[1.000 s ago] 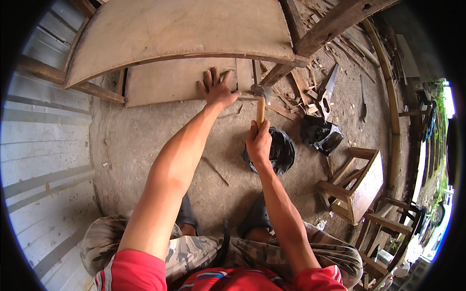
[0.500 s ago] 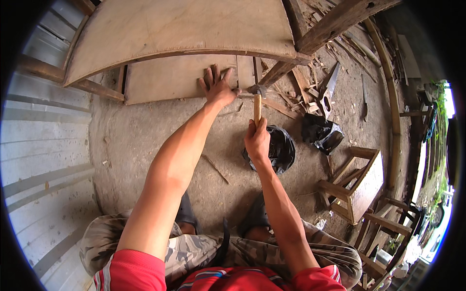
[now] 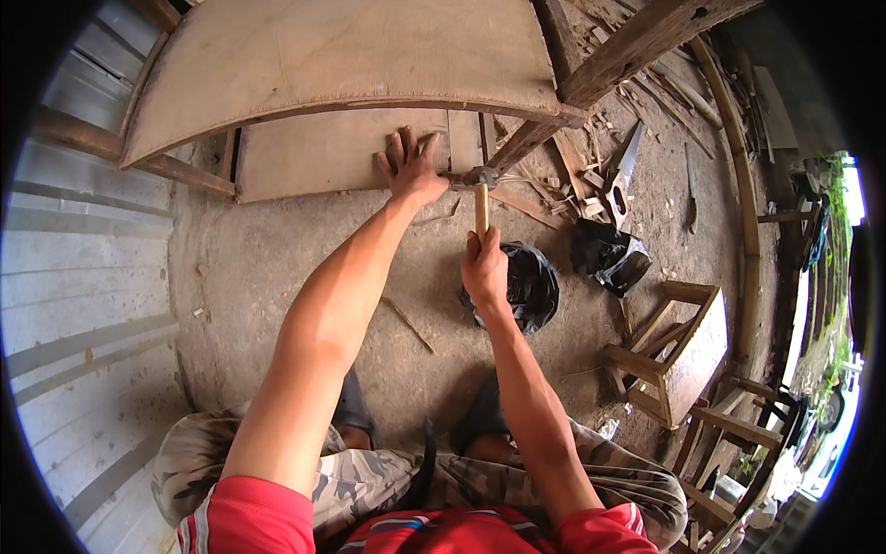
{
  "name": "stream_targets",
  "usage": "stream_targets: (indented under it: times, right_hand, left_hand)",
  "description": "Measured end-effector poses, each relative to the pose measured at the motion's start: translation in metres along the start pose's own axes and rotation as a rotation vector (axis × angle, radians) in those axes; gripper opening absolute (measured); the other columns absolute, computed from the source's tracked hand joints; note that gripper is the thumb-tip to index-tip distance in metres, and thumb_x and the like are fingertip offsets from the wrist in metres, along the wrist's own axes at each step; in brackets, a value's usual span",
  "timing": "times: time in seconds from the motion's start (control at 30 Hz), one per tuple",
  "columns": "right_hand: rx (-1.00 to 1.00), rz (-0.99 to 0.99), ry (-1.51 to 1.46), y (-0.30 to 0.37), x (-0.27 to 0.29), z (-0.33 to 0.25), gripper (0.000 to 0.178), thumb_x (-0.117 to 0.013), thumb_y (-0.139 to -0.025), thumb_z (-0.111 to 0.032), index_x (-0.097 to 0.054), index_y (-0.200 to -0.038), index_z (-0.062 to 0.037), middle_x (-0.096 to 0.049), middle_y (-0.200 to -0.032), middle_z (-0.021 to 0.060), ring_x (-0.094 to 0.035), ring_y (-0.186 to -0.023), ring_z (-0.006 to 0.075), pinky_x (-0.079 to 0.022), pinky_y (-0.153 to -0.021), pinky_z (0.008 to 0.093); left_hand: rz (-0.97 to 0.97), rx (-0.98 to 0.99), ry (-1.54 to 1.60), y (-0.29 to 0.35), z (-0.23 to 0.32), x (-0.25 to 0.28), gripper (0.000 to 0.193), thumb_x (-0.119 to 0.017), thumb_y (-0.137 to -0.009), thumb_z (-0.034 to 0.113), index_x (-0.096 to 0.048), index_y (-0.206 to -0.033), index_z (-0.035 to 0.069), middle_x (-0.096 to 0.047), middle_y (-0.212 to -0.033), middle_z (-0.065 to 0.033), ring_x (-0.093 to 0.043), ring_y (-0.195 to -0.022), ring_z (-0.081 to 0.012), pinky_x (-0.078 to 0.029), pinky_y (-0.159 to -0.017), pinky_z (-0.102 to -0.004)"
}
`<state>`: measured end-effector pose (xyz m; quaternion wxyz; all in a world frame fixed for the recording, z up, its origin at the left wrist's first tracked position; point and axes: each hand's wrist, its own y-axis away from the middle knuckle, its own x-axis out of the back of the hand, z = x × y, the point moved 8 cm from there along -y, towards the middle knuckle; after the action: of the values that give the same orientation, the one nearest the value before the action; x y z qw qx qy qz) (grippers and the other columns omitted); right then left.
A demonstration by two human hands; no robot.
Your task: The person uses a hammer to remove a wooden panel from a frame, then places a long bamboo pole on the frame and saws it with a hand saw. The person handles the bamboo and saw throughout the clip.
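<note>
Hammer (image 3: 482,208) held at the edge of the lower panel (image 3: 309,155)

In the head view, the right hand (image 3: 484,268) was closed around the hammer's wooden handle, with the thumb and fingers wrapped about its lower part. The hammer's head lay at the near edge of the lower panel, toward its right end; whether metal and wood touched could not be told. The left hand (image 3: 413,174) gripped nothing: it lay with fingers spread on the lower panel, just left of the hammer's head.

Above the lower panel stood a larger upper panel (image 3: 351,55) on a wooden frame (image 3: 528,140), covering part of it from sight. A round container lined with black plastic (image 3: 552,300) stood on the floor (image 3: 268,268), partly behind the right hand. To its right lay a crumpled black bag (image 3: 600,251), and beyond that a handsaw (image 3: 628,162) near scattered wood scraps (image 3: 563,189). A small wooden stool (image 3: 697,360) lay tipped farther right. A thin stick (image 3: 409,325) rested on the floor between the forearms, and a corrugated metal wall (image 3: 88,277) rose at the left.
</note>
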<state>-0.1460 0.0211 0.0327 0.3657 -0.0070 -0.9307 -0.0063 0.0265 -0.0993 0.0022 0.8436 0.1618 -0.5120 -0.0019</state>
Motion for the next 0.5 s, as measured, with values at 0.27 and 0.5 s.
stream_targets:
  times: [0.27, 0.5]
  right_hand:
    - [-0.028, 0.027, -0.005, 0.003, -0.001, 0.006, 0.020, -0.053, -0.100, -0.015, -0.039, -0.106, -0.0032, -0.061, -0.072, 0.0288, -0.060, -0.067, 0.0521, -0.044, -0.052, 0.0550]
    - [0.025, 0.052, 0.009, 0.000, 0.008, -0.011, 0.018, -0.053, -0.099, -0.015, -0.040, -0.106, -0.0034, -0.061, -0.073, 0.0302, -0.060, -0.067, 0.0527, -0.044, -0.052, 0.0557]
  left_hand:
    - [-0.029, -0.020, 0.051, -0.002, 0.002, -0.002, 0.093, -0.071, -0.083, 0.048, -0.018, -0.158, 0.032, 0.007, -0.166, -0.0137, 0.014, -0.152, -0.0350, 0.010, -0.117, -0.0630]
    - [-0.075, -0.001, 0.049, 0.001, 0.004, 0.000, 0.092, -0.069, -0.085, 0.047, -0.017, -0.158, 0.031, 0.009, -0.166, -0.0135, 0.016, -0.151, -0.0348, 0.011, -0.117, -0.0613]
